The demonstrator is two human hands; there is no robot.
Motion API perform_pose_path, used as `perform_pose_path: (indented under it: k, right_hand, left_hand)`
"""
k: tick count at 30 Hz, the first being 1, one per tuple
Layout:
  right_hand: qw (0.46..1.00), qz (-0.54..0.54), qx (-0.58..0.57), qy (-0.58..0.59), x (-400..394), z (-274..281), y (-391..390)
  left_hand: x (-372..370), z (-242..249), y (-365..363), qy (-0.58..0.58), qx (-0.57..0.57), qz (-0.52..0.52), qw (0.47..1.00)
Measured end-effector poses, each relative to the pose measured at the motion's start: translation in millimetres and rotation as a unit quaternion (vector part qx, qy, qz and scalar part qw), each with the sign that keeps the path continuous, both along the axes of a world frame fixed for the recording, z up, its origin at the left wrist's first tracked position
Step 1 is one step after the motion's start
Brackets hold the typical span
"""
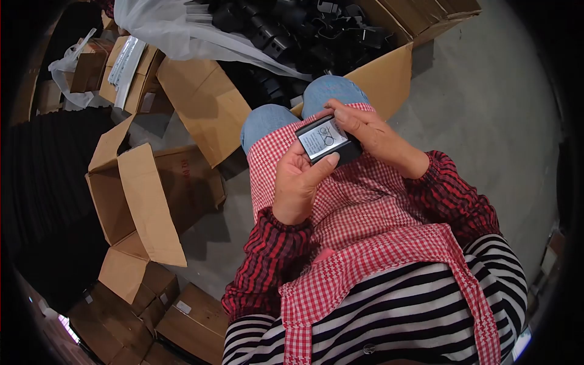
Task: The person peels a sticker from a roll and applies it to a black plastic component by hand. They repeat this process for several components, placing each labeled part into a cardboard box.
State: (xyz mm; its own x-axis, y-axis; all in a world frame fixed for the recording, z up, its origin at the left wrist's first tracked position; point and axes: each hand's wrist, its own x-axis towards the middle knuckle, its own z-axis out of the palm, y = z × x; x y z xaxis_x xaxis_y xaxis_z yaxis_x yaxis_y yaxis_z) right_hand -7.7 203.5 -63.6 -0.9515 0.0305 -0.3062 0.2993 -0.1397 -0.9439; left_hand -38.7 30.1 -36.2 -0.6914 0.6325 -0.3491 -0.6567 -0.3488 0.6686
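Observation:
Over my lap I hold a small flat black piece with raised side edges. A silver label with fine print and a line drawing of round shapes lies on its face. My left hand grips it from the lower left, thumb on the near edge and fingers underneath. From the upper right my right hand is closed on the same piece, its thumb and fingers at the far corner by the label. Some fingertips are hidden beneath the piece.
Past my knees stands an open carton full of black plastic parts, with a clear plastic bag over its side. An open cardboard box is at the left. More boxes stand at lower left, near black fabric.

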Motion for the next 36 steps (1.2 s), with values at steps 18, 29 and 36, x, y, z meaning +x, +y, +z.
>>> perform_pose_path:
  k: [18,29,36]
  right_hand:
    - [0.938,-0.318,-0.096,0.099,-142,-3,340]
    - [0.962,0.248,0.110,-0.009,-183,-26,-28]
    - [0.761,0.428,0.405,0.271,-186,-38,-190]
  left_hand:
    - [-110,-73,-114,0.053,-0.262,0.365,0.892]
    - [-102,-239,-151,-0.201,0.007,0.541,0.817]
    - [-96,-134,-147,0.159,-0.162,0.201,0.953]
